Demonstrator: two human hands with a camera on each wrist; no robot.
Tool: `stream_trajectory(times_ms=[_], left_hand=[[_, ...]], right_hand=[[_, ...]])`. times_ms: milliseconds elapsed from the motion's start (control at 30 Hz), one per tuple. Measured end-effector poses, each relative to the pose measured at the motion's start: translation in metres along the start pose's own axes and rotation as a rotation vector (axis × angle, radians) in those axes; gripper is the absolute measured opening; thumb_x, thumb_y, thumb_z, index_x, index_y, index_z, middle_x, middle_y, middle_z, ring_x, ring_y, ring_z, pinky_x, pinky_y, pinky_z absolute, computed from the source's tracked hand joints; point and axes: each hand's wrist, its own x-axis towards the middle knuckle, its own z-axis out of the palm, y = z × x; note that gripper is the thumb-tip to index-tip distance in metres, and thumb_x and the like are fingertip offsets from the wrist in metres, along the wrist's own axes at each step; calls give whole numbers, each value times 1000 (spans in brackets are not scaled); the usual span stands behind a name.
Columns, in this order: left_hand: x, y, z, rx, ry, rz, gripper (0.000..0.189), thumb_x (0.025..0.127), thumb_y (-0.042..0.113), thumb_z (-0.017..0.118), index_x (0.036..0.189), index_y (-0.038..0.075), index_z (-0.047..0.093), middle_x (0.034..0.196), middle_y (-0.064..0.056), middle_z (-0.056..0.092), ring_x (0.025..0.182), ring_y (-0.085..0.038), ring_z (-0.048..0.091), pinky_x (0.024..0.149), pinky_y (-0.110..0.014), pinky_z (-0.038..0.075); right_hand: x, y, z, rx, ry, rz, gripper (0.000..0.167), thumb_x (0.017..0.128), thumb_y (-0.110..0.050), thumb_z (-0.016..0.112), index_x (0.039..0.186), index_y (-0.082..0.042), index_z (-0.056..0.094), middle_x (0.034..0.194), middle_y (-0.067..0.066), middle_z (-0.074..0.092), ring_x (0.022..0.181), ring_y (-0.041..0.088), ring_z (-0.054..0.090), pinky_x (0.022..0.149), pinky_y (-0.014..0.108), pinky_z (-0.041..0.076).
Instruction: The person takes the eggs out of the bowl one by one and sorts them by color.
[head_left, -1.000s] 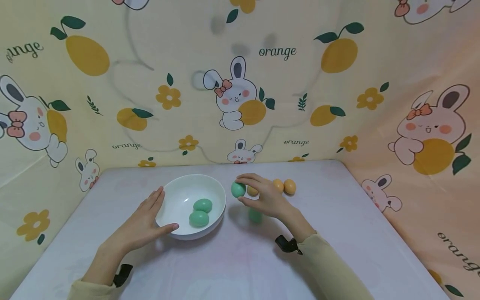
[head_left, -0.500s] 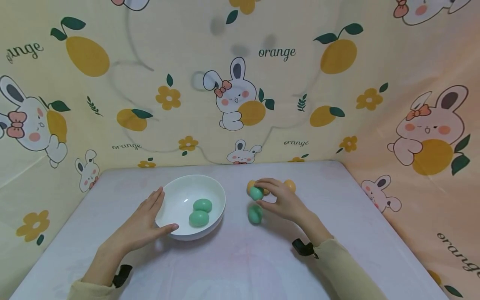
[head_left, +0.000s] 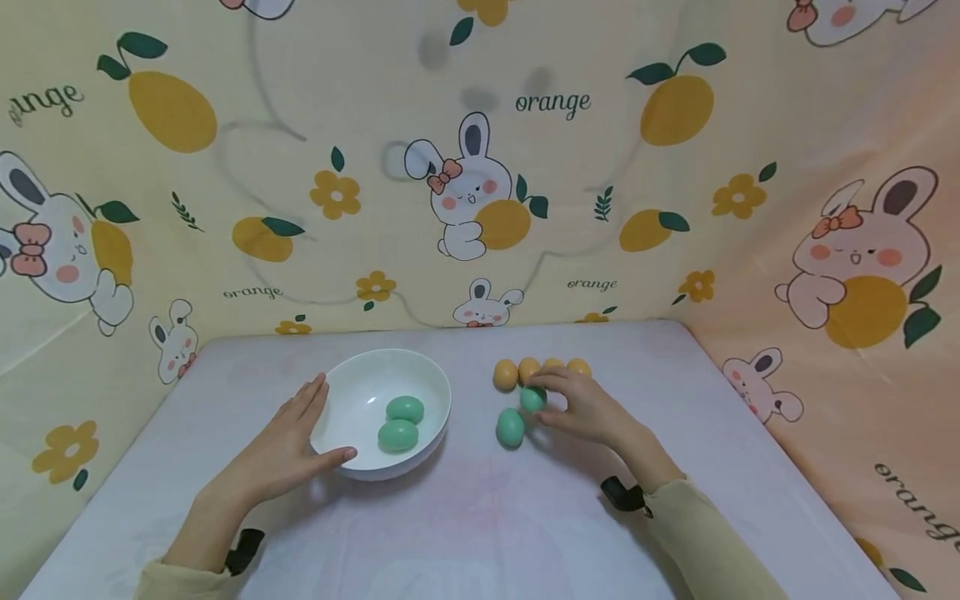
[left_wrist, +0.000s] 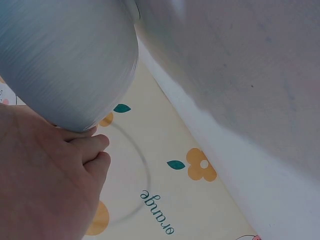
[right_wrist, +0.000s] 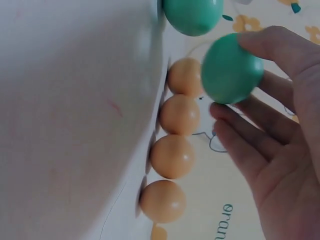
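Two green eggs lie inside a white bowl left of the table's middle. My left hand rests against the bowl's left side, fingers extended along the rim and thumb at its front edge. In the left wrist view the knuckles show beside the bowl's outer wall. My right hand pinches another green egg between thumb and fingertips. Just left of it a further green egg stands upright on the table. Behind the right hand is a row of orange-brown eggs, partly covered by its fingers.
A white cloth covers the table. At the back and sides hangs a cream sheet printed with rabbits and oranges. Several orange-brown eggs form a close line in the right wrist view.
My right hand has moved right and slightly nearer with the pinched green egg, from beside the bowl to the right of the standing green egg. The left hand and bowl have stayed put.
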Motion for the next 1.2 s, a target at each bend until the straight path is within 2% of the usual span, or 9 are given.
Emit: stream_trajectory(times_ms=[200, 400, 767, 1200], left_hand=[[1, 1, 0, 5, -11, -10, 119, 89, 71, 67, 162, -9, 16, 171, -27, 11, 155, -50, 14, 123, -68, 19], [1, 2, 0, 16, -7, -5, 119, 88, 71, 67, 162, -9, 17, 171, -28, 12, 155, -50, 16, 123, -68, 20], [0, 2, -1, 15, 1, 3, 119, 88, 70, 68, 161, -10, 18, 170, -28, 13, 155, -51, 16, 122, -68, 21], [0, 0, 0, 3, 5, 4, 118, 88, 70, 68, 162, -8, 18, 171, -27, 12, 155, -50, 16, 122, -68, 21]], right_hand=[[-2, 0, -2, -13, -119, 97, 46, 85, -10, 85, 129, -8, 72, 135, 9, 67, 128, 30, 61, 107, 50, 52], [-3, 0, -2, -12, -180, 76, 49, 80, -7, 86, 127, -4, 72, 129, 7, 71, 122, 28, 64, 103, 48, 55], [-4, -2, -2, 21, -232, 62, 50, 78, -5, 87, 126, -5, 72, 126, 4, 72, 117, 24, 65, 101, 46, 56], [-4, -3, -1, 15, -238, 53, 49, 79, -8, 89, 125, -8, 72, 128, 3, 71, 122, 24, 64, 104, 45, 54]])
